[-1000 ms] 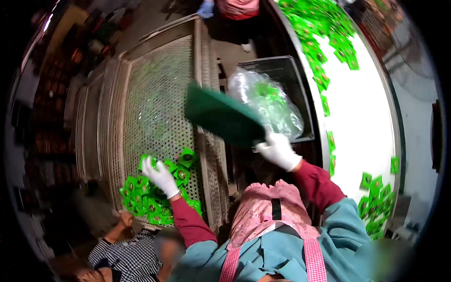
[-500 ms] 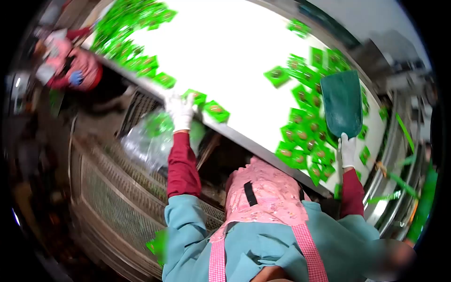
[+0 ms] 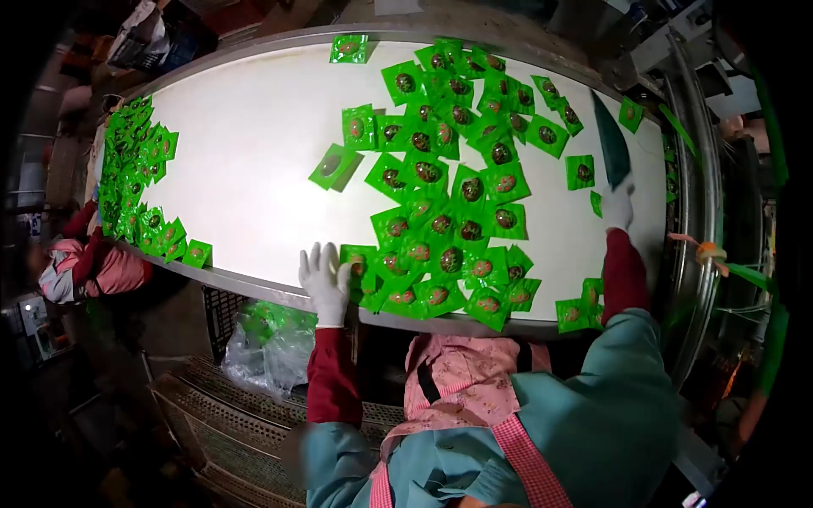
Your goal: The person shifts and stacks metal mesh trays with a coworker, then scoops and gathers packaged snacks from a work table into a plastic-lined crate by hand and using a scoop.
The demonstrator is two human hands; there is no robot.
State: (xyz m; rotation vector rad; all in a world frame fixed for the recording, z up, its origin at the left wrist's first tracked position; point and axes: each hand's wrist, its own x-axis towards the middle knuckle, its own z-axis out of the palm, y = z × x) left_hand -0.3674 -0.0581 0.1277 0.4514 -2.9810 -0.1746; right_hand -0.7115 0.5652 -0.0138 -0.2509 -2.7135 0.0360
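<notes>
My left hand, in a white glove, lies with its fingers spread at the near edge of the white table, its thumb beside a green packet. Toward the table's right end, my gloved right hand is closed round the handle of a dark green scoop, which stands on edge pointing away from me. Many green packets with round dark contents are spread in a band between my two hands. A few more lie close to the scoop.
Another heap of green packets covers the table's left end, where a person in pink stands. Below the near edge is a dark crate with a clear bag, beside perforated metal trays. Metal rails run at the right.
The view has turned from the trays to the table. My left hand has left the packets in the tray for the table edge. The scoop has turned on edge, and packets are spread farther left.
</notes>
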